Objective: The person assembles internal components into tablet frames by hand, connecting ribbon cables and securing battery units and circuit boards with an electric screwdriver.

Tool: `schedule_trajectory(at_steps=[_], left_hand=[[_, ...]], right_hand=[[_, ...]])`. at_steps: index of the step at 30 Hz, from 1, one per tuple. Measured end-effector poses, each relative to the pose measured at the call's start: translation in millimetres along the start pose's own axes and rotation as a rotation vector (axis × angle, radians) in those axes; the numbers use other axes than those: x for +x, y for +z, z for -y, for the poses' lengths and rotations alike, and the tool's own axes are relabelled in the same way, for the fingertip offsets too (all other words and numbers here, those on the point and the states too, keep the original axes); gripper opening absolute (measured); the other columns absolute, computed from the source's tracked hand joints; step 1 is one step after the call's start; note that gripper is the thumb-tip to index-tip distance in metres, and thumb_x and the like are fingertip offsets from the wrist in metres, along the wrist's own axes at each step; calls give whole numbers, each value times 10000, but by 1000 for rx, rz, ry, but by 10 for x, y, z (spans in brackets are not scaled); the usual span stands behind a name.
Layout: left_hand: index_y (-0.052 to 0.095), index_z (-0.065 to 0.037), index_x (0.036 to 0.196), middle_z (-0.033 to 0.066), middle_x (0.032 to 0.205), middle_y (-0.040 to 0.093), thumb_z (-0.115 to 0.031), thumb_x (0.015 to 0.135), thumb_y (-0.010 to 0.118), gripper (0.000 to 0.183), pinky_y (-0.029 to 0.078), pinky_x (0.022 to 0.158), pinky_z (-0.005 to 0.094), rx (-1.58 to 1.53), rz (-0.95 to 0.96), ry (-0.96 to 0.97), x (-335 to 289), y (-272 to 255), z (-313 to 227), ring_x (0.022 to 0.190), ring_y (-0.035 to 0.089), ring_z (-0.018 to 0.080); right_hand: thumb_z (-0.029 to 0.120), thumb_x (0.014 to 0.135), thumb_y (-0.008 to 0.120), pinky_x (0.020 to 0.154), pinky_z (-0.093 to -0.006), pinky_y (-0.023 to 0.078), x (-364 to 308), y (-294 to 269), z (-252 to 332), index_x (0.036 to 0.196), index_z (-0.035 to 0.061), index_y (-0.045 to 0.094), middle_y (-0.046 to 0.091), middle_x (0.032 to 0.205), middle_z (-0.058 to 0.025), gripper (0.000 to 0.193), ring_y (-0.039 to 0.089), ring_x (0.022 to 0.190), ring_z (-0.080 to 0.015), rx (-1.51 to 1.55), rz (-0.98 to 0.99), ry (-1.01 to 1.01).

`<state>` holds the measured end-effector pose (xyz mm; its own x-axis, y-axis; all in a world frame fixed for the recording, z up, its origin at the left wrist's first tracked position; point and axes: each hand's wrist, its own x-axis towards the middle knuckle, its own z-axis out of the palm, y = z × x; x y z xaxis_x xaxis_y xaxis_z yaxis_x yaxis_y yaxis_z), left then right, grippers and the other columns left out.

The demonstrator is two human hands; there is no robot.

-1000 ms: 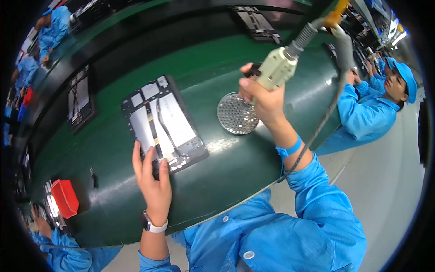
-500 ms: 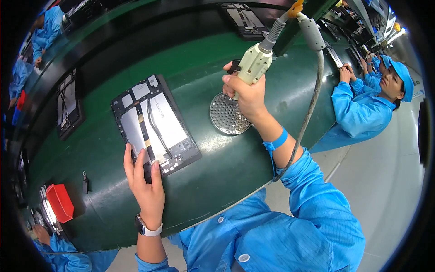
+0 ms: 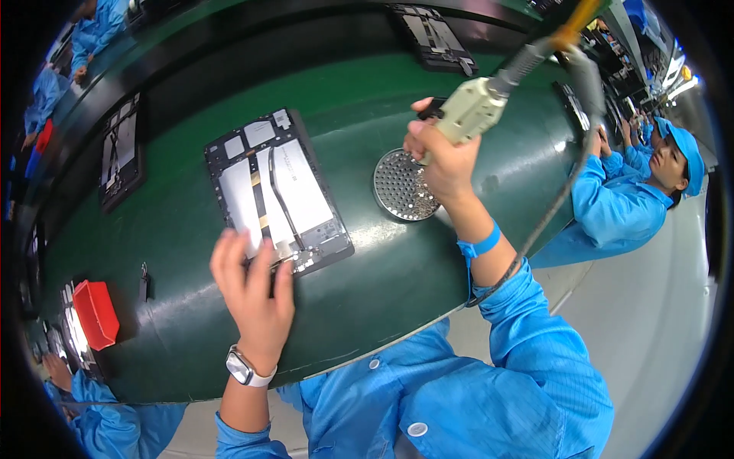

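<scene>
Clock directions are taken from the opened tablet (image 3: 306,183) in the middle of the green counter (image 3: 348,306). A red bin (image 3: 97,315) sits at eight o'clock, and a second opened tablet (image 3: 121,153) lies between nine and ten. Nearer in at eight is a small black piece (image 3: 144,284). The left hand (image 3: 256,291), a watch (image 3: 239,366) on its wrist, lies between six and seven, its grip loose, fingers spread and overlapping the tablet's near edge; whether they press on it, I cannot tell. A round perforated dish (image 3: 401,187) holding small shiny bits lies at three. Another opened tablet (image 3: 433,37) lies farther off, between one and two. Just short of three, the right hand (image 3: 449,161) has its grip closed around a pale corded tool (image 3: 470,111), whose lower end is hidden. A co-worker in blue (image 3: 619,206) sits well apart at three.
</scene>
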<state>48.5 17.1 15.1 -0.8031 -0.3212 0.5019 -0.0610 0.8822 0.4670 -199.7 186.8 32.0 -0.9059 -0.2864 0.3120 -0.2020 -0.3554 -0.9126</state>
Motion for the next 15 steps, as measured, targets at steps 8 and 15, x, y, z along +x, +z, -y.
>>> schedule_trajectory(at_steps=[8,15], left_hand=[[694,-5,998,101,1069,623,-76,758,753,257,494,783,407,-40,140,264,45,283,-91,970,586,284],[695,2,1002,104,1066,632,-75,759,743,259,495,783,402,-33,92,258,55,326,-92,977,590,284]], right_hand=[[-28,807,635,518,-295,448,-606,545,257,1107,-39,567,560,669,-70,307,502,519,-125,83,250,160],[-45,809,619,510,-258,428,-777,651,45,1093,-11,572,572,705,-49,289,507,540,-103,69,292,186]])
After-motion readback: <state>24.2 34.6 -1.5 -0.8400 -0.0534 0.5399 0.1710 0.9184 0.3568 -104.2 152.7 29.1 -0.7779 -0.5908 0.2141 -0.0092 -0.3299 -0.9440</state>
